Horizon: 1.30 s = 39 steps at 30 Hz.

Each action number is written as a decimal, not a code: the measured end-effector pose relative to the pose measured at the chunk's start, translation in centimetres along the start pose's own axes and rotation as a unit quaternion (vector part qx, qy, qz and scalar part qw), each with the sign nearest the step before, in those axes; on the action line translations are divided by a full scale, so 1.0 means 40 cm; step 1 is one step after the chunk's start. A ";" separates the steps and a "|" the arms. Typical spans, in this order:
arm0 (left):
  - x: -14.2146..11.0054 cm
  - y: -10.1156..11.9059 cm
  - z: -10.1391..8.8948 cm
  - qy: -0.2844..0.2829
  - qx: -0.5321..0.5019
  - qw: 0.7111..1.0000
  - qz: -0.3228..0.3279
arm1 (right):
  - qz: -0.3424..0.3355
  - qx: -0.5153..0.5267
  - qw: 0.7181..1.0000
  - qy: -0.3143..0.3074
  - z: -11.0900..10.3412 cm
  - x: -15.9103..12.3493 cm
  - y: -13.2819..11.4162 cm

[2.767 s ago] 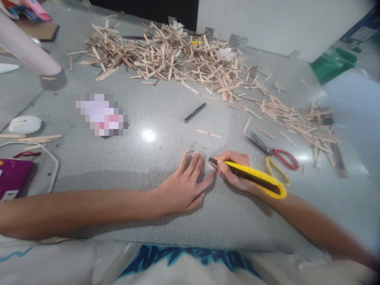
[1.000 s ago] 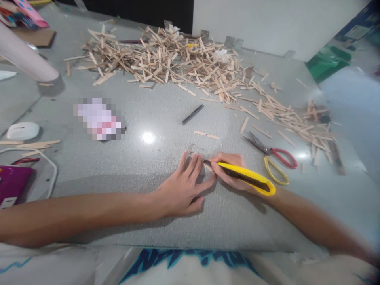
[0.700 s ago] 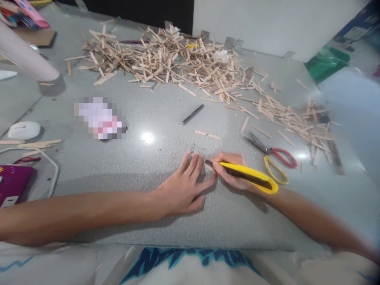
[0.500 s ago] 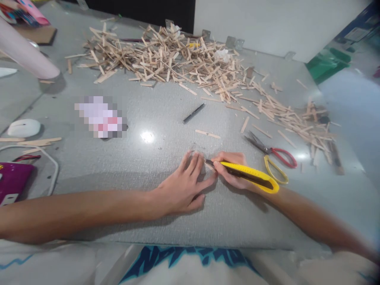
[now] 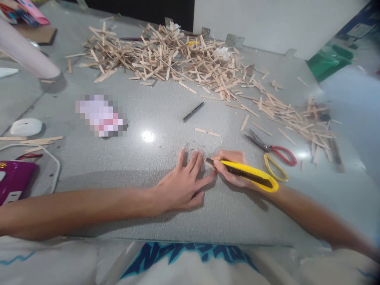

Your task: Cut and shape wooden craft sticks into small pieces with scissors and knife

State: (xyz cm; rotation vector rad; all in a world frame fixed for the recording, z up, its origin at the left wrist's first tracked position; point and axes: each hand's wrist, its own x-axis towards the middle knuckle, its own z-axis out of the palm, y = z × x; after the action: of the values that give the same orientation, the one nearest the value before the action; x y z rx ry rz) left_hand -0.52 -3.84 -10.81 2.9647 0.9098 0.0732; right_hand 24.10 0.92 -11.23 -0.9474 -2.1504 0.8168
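My right hand (image 5: 231, 168) is closed round a yellow utility knife (image 5: 249, 172), its blade end pointing left and down to the table. Beside the blade, a small wooden stick (image 5: 210, 164) lies partly hidden between my hands. My left hand (image 5: 185, 182) rests flat with fingers spread, its fingertips touching the table and the stick. Just beyond my hands lie a wooden stick with a notch or break (image 5: 207, 132) and a black pen (image 5: 194, 111). Scissors with red and yellow handles (image 5: 270, 149) lie open to the right of my right hand.
A wide heap of wooden sticks (image 5: 166, 59) spreads along the back and right of the grey table (image 5: 124, 225). At left are a white mouse (image 5: 26, 126), a purple device (image 5: 18, 178) with a white cable, and a blurred-out item (image 5: 101, 114). A green bin (image 5: 329, 61) stands beyond.
My left index finger has lifted away from its neighbours and spread to the left. The knife and my right hand are almost where they were.
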 end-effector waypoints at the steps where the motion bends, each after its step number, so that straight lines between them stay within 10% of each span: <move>1: 0.000 0.000 0.001 0.002 -0.001 1.000 0.000 | -0.001 0.002 1.000 -0.001 -0.001 0.001 -0.001; 39: -0.004 -0.001 0.023 0.048 -0.082 0.995 0.011 | 0.005 0.011 1.000 0.026 -0.004 0.013 -0.015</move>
State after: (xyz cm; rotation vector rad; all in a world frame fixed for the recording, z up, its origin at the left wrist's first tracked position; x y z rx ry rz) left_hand -0.61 -3.92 -11.74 2.8397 0.8357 0.2806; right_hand 23.70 1.05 -10.53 -0.9593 -2.0891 0.8103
